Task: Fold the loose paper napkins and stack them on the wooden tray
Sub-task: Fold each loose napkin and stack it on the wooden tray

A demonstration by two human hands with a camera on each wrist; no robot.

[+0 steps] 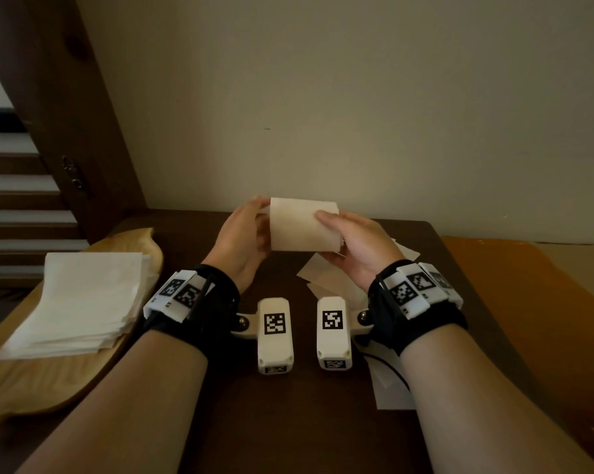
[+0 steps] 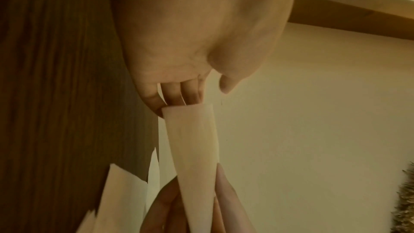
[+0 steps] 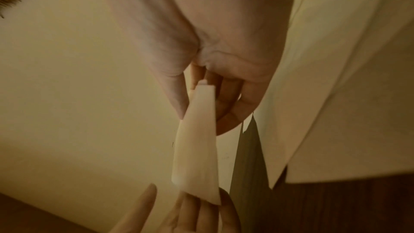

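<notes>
A folded cream napkin (image 1: pixel 299 227) hangs in the air over the dark table, stretched between both hands. My right hand (image 1: pixel 333 234) pinches its right end, thumb on top and fingers underneath; the right wrist view (image 3: pixel 197 105) shows that pinch. My left hand (image 1: pixel 254 217) supports the left end with straight fingers (image 2: pixel 174 95), its thumb lifted off the paper. A stack of folded napkins (image 1: pixel 80 302) lies on the wooden tray (image 1: pixel 32 381) at the left. Loose napkins (image 1: pixel 326 278) lie on the table under my right hand.
The dark wooden table (image 1: pixel 288 422) ends at a plain wall just behind the hands. An orange-brown surface (image 1: pixel 528 302) adjoins it on the right. A wooden door frame (image 1: pixel 76 131) and steps stand at the far left. Another loose sheet (image 1: pixel 388 388) lies beneath my right forearm.
</notes>
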